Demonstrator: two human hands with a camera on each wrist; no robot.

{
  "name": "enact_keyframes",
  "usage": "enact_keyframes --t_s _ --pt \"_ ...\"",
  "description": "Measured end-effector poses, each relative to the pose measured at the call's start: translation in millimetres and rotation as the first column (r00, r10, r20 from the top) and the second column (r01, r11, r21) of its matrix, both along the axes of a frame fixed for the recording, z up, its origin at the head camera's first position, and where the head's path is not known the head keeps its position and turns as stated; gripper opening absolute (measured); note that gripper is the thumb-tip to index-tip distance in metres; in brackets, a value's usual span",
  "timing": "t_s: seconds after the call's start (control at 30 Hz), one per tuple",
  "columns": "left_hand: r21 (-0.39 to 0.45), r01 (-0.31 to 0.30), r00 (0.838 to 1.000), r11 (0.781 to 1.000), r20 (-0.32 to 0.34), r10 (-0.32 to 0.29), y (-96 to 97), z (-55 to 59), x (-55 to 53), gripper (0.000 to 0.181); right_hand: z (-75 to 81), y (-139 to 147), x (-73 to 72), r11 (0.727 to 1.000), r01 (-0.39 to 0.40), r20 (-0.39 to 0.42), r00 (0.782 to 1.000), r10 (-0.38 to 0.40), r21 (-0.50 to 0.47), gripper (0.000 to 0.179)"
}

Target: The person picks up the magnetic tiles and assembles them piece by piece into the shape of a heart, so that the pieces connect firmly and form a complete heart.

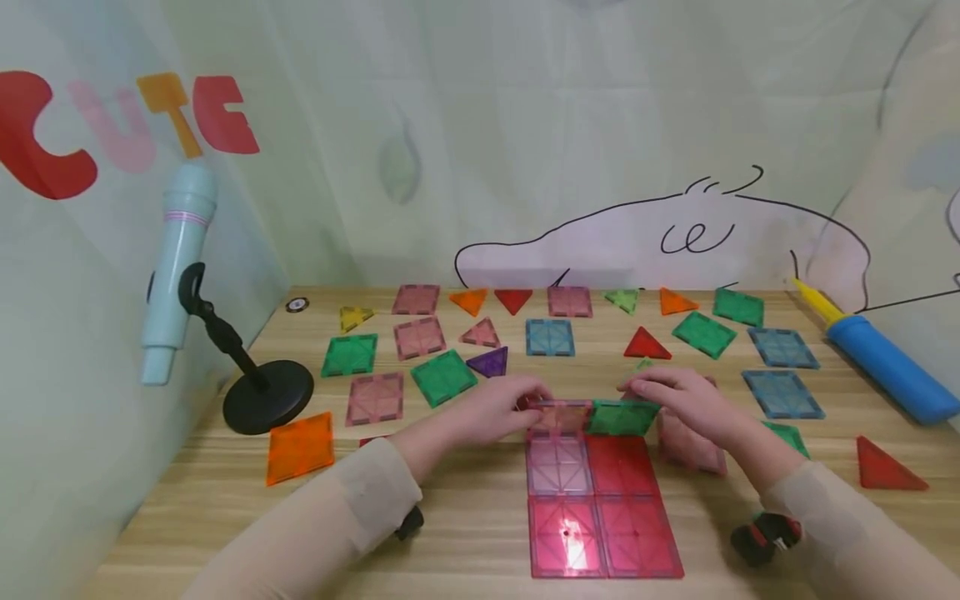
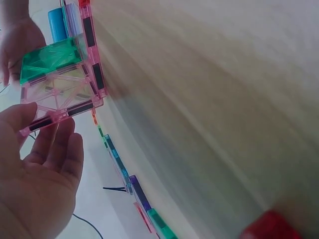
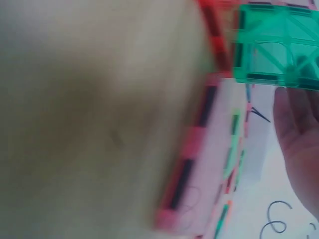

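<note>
Fingers of left hand pinch pink tile, probably bracing it upright; right hand touches green tile, can't tell if gripping.

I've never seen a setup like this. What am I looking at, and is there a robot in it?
No robot here: a person does this barehanded. The wide picture is taken from the head, looking forward and down; the other two come from the left and right wrists. On the wooden table lie loose tiles, square and triangular, in several colours. A microphone on a stand is at the left, a blue tube with a yellow tip at the right. Near the middle, four flat tiles, pink and red, form a block; at its far edge a pink tile and a green tile stand side by side. The left hand pinches the standing pink tile by its edge. The right hand is at the green tile; I can't tell whether it grips it.
</note>
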State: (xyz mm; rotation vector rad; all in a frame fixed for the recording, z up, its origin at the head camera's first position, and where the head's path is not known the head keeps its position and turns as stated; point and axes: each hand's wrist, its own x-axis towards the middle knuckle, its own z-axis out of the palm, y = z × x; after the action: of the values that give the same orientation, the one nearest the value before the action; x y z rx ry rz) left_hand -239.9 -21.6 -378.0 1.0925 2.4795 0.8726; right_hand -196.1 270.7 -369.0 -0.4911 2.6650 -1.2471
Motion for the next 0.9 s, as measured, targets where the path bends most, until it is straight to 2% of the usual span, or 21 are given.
enact_keyframes --t_s 0.1,0.23,0.4,0.47,0.53,0.6,0.7,0.9 --pt "-0.005 0.002 1.000 1.000 0.011 -0.002 -0.3 -0.2 -0.2 0.019 6.2 -4.2 -9.8 0.995 -0.099 0.089 0.991 0.097 0.023 0.037" --pt "-0.006 0.010 1.000 1.000 0.029 -0.010 -1.3 0.3 -1.0 0.019 11.6 -11.9 -24.4 0.978 -0.200 0.239 0.954 0.181 0.056 0.042" --pt "0.003 0.020 0.999 1.000 0.042 -0.020 -2.1 1.0 -1.8 0.018 14.1 -24.7 -39.8 0.957 -0.268 0.385 0.899 0.207 0.110 0.049" --pt "0.007 0.026 0.999 1.000 0.041 -0.027 -2.5 1.3 -1.8 0.018 14.7 -30.0 -44.0 0.949 -0.291 0.424 0.879 0.217 0.119 0.051" --pt "0.010 0.032 0.999 0.999 0.038 -0.033 -3.0 1.9 -1.3 0.018 15.2 -33.9 -47.0 0.943 -0.309 0.439 0.870 0.227 0.125 0.053" --pt "0.013 0.038 0.999 0.999 0.034 -0.038 -3.4 2.0 -1.2 0.018 16.1 -36.7 -48.6 0.939 -0.315 0.449 0.865 0.226 0.135 0.055" --pt "0.014 0.041 0.999 0.999 0.030 -0.042 -4.0 1.0 -1.2 0.018 16.9 -39.4 -49.2 0.940 -0.310 0.439 0.871 0.220 0.144 0.059" --pt "0.007 0.044 0.999 0.999 0.012 -0.045 -4.9 0.5 -0.8 0.018 17.8 -31.9 -46.8 0.974 -0.219 0.437 0.883 0.174 0.054 0.061"
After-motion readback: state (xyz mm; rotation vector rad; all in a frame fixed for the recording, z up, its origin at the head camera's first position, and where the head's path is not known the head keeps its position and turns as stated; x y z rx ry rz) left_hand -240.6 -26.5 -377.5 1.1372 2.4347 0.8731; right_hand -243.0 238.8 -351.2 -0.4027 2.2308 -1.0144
